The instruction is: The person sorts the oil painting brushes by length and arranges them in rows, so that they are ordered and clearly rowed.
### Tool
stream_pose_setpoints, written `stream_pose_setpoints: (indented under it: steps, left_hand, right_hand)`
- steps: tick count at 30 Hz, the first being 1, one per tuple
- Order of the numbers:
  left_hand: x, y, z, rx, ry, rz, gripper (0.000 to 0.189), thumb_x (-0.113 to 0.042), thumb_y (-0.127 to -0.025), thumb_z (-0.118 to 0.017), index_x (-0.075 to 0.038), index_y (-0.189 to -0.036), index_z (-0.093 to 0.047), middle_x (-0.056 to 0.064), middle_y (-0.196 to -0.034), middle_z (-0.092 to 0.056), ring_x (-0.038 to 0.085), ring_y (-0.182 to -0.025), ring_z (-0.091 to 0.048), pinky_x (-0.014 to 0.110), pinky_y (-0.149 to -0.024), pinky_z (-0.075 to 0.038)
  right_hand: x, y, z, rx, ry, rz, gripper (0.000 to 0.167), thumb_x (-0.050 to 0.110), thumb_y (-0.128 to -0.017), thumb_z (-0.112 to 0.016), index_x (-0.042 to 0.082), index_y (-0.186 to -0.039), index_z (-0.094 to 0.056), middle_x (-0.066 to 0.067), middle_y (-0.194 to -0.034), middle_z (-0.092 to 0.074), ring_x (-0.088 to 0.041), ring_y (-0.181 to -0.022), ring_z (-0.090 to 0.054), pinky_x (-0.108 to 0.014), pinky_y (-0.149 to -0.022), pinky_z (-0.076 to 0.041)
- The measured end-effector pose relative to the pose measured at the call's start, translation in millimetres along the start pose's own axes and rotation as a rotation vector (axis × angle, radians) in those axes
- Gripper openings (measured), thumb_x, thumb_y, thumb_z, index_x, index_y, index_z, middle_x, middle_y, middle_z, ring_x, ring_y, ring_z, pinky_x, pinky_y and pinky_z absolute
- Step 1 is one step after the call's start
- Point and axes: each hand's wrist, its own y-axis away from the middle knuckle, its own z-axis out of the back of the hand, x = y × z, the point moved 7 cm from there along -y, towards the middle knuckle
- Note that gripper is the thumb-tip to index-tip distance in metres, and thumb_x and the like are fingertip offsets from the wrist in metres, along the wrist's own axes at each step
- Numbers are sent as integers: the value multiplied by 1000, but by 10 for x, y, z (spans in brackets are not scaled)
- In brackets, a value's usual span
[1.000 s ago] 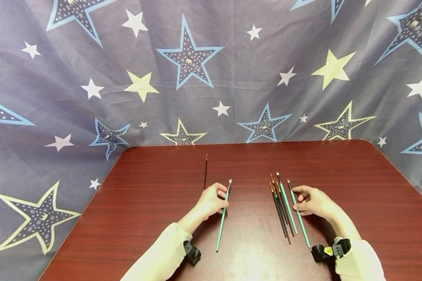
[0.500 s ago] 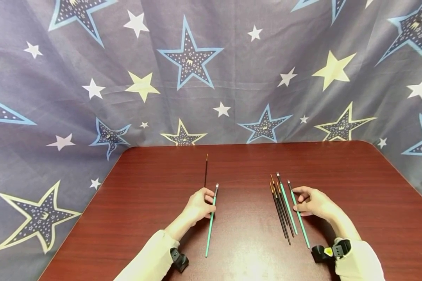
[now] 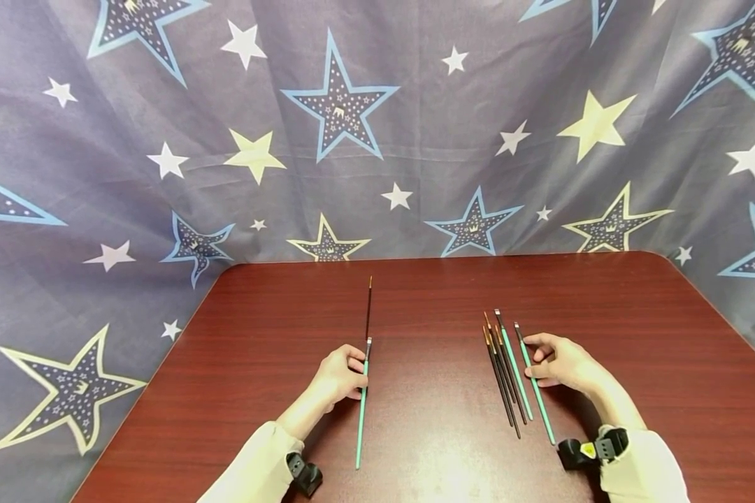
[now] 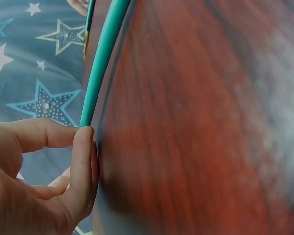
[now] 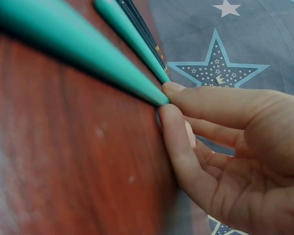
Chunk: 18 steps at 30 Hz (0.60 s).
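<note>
So, biggest thing first: a gray cloth [image 3: 415, 77] hangs behind everything, wrinkly, printed with white, yellow and blue-edged stars. Next up is the table [image 3: 440, 377], reddish-brown wood grain, rounded far corners, glossy enough to show a white glare up front. Two soft-looking cream sleeves [image 3: 254, 464] reach in, each with a chunky black gadget [image 3: 305, 476] at the wrist.

Left hand [image 3: 339, 376]: fingertips narrowed to a pinch around the left-side teal brush [image 3: 361, 426], partway along its smooth, tapering handle. Its flat pale tip is right by the lower end of the lone dark brush [image 3: 368, 307] (can't tell if they touch). Right hand [image 3: 565, 360]: thumb and finger close together on the right-side teal brush [image 3: 543, 412], the others curled in behind.

Just beside that one lie the middle teal brush [image 3: 516, 370], also flat-tipped, and a bunch of dark brushes [image 3: 498, 377], skinny sticks with coppery ends, all leaning roughly the same way.
</note>
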Motion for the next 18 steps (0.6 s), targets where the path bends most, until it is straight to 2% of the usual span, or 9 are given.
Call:
stream_pose_setpoints:
  steps: [10, 18]
  left_hand:
    - [2, 36, 48, -16, -34, 17, 40, 11, -64, -59, 4, -103, -52, 13, -84, -55, 15, -52, -58, 31, -50, -56]
    - [40, 35, 29, -21, -116, 24, 36, 8, -67, -62, 2, -102, -54, 11, -81, -55, 14, -56, -58, 28, -49, -56]
  right_hand:
    - [-32, -10, 3, 5, -17, -11, 61, -2, -75, -68, -15, -126, -37, -10, -83, -42, -15, -68, -55, -32, -61, -58]
    - [-16, -8, 7, 2, -21, -22, 61, -3, -75, -67, -14, -126, -37, -11, -84, -42, -15, -69, -55, -32, -62, -58]
